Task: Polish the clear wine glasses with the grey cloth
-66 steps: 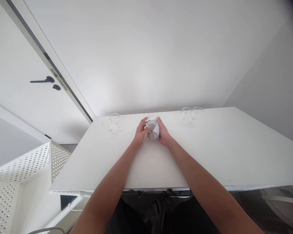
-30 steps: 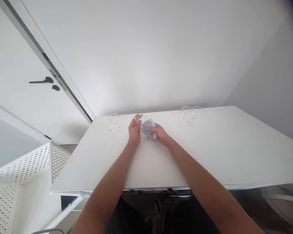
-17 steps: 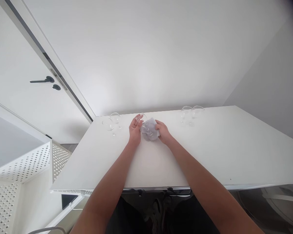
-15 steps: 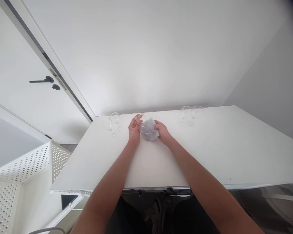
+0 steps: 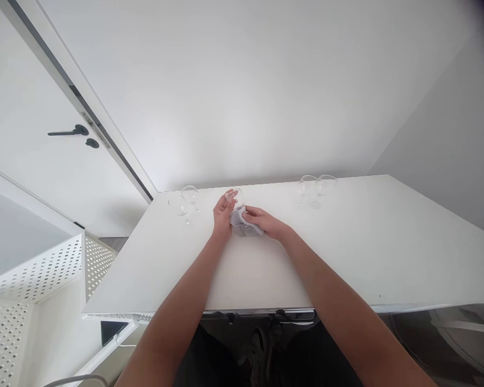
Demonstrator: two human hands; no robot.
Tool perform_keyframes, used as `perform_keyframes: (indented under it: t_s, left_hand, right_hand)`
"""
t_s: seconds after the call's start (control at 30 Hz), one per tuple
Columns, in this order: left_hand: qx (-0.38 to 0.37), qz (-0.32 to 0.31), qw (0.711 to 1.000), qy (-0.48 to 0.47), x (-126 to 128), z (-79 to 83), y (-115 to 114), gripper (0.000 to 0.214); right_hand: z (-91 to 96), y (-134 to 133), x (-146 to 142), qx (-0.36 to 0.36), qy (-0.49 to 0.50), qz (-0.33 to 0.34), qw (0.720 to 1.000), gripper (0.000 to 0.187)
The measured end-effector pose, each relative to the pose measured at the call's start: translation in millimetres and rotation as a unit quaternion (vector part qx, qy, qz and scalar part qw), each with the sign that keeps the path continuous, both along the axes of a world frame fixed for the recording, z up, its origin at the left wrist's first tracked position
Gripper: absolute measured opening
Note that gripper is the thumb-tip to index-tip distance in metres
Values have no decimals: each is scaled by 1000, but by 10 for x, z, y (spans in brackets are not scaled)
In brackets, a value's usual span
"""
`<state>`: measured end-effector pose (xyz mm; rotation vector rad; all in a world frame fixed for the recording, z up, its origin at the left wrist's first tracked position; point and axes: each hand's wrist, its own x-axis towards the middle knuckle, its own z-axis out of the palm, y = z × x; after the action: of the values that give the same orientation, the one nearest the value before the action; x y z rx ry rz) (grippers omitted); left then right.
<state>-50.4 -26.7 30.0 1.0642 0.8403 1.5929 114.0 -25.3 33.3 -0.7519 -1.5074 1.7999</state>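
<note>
Tilted over the white tabletop (image 5: 266, 274), a clear wine glass (image 5: 236, 196) rests in my left hand (image 5: 223, 215), whose fingers curl round its bowl. My right hand (image 5: 263, 220) grips a light grey cloth (image 5: 242, 226) and presses it round the stem of that glass. The cloth covers most of the stem, and part of the foot shows faintly near it. Left of my hands stand two more clear wine glasses, a nearer one (image 5: 178, 205) and a farther one (image 5: 190, 194).
Two further wine glasses, one (image 5: 307, 188) beside another (image 5: 326, 185), stand right of my hands near the wall (image 5: 242, 107). A door with a black handle (image 5: 70, 131) is at the left. White perforated panels (image 5: 44, 269) lie below it.
My right hand has moved left and closed in on the stem, folding the cloth round it. My left hand and the glass have shifted only slightly.
</note>
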Motion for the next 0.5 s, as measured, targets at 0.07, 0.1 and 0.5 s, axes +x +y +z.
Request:
perform_keyframes:
  t_s: [0.07, 0.1, 0.5]
  left_hand:
    - [3, -6, 1000, 8, 3, 10, -8, 48]
    - [5, -8, 1000, 12, 5, 10, -9, 48]
    - [10, -41, 999, -19, 9, -47, 44, 52]
  right_hand:
    - [-32, 8, -24, 40, -13, 4, 999, 40]
    - [-52, 15, -40, 59, -20, -7, 998, 39]
    - [-26, -24, -118, -12, 14, -29, 999, 38]
